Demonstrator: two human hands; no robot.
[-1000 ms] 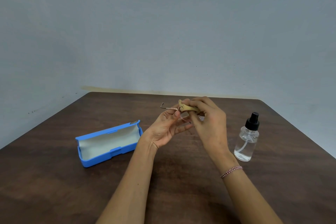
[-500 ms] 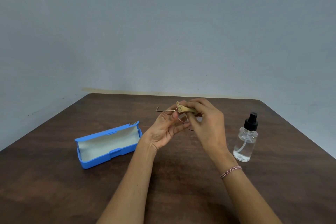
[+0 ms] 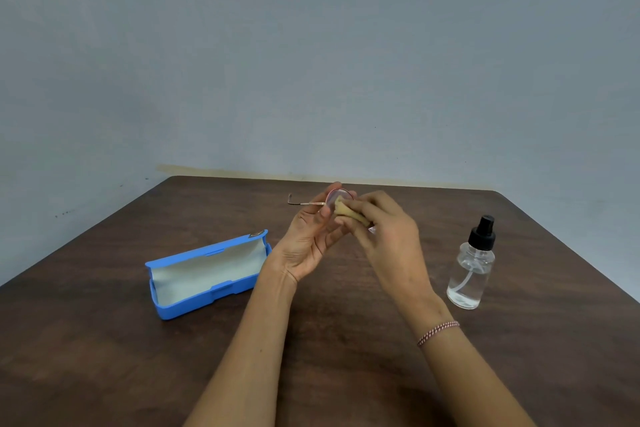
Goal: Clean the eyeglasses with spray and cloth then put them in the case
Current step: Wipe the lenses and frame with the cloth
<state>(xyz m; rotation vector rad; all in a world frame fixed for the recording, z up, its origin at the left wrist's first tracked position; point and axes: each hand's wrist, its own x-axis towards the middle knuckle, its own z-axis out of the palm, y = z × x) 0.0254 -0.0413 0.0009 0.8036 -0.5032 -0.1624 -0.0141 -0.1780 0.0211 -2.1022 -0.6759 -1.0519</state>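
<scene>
Above the middle of the table, my left hand (image 3: 311, 239) pinches thin-rimmed eyeglasses (image 3: 333, 198) by the frame, palm toward me. One temple arm sticks out to the left. My right hand (image 3: 384, 229) grips a folded tan cloth (image 3: 348, 212) and presses it against the round lens. The rest of the glasses is hidden behind my fingers. A blue case (image 3: 207, 274) lies open on the left, showing its pale lining. A clear spray bottle (image 3: 471, 265) with a black nozzle stands upright on the right.
The dark wooden table (image 3: 104, 357) ends at a grey wall close behind. Its right edge runs diagonally just past the bottle. A woven bracelet is on my right wrist.
The glasses have turned so a round lens now faces me. The cloth has shifted from the top of the frame onto that lens. Case and bottle have not moved.
</scene>
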